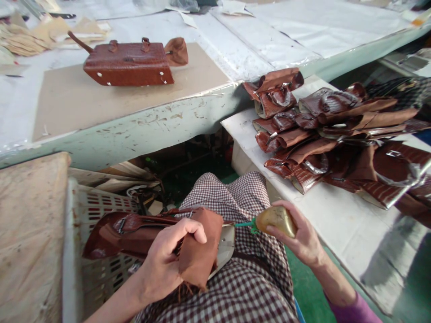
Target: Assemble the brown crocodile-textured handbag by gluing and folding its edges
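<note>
- Head view, left hand (164,258): its fingers are closed on the brown fabric flap (205,240) of a glossy reddish-brown bag (144,237), with the thumb lying on top of the flap.
- That bag lies sideways across the person's lap, its far end reaching left over a white plastic crate (97,208). A pale panel (227,244) shows beside the flap, and threads fray from the flap's lower edge.
- Right hand (305,237): its fingers are wrapped around a yellowish, rounded squeeze bottle (278,220), tilted nearly flat. The bottle's thin green nozzle (244,224) points left to the open end of the bag, near the top of the pale panel; whether the tip touches cannot be told.
- The lap is covered by brown-and-white checked cloth (235,287); a purple sleeve (350,309) shows on the right arm.
- Ahead, on the large worktop (208,80), a reddish-brown bag with metal studs (129,67) rests on a tan sheet (63,107), a brown flap sticking out at its right end. Paper pieces (30,40) lie heaped at the far left.
- To the right, a lower white worktop (303,215) carries a pile of similar bags (357,166), several handles wrapped in clear plastic.
- At the left edge stands a stained, pale board (30,224), next to the crate.
</note>
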{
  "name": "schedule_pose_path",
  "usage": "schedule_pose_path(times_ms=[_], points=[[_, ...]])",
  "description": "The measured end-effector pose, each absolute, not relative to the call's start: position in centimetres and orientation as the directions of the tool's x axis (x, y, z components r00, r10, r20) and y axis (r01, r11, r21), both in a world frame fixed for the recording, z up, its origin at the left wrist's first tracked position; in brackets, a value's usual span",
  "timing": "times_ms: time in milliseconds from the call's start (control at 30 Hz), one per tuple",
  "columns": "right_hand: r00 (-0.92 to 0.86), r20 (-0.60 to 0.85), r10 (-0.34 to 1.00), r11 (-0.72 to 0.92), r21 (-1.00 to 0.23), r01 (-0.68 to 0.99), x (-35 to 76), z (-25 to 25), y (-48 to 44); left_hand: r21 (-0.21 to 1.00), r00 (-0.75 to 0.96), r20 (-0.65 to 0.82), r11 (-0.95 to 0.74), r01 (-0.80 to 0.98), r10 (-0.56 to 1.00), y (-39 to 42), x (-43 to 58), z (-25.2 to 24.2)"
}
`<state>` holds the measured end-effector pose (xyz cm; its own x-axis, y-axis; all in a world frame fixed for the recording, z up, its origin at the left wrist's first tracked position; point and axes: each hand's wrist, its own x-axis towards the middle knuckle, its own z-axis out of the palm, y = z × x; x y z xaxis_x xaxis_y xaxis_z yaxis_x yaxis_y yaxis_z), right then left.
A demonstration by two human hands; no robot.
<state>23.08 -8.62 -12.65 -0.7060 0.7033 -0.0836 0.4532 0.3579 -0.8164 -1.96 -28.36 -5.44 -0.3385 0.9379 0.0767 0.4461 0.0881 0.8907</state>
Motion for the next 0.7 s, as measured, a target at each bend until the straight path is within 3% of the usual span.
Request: schedule_pose_path(times_ms=[200,333,533,700], points=[[-0.733,-0.238,0.637,0.226,-0.852,0.473,23.3,-12.0,-8.4,0.889,-0.305,0.085,0.066,0.453,0.948,-28.5,-2.0,-5.4],[-0.658,-0.226,0.719,0.178,-0.854,0.489,23.4,-12.7,-8.5,0.909,-0.308,0.051,0.084,0.408,0.95,-28.9,-1.9,-5.5],[-0.684,-0.293,0.668,0.127,-0.861,0.492,23.3,-13.0,-8.9,0.911,-0.326,0.045,0.095,0.4,0.944,-29.2,-1.7,-5.6],[-0.611,-0.32,0.724,0.037,-0.867,0.497,23.8,-12.6,-8.9,0.892,-0.324,0.073,0.084,0.445,0.943,-29.5,-1.5,-5.3]])
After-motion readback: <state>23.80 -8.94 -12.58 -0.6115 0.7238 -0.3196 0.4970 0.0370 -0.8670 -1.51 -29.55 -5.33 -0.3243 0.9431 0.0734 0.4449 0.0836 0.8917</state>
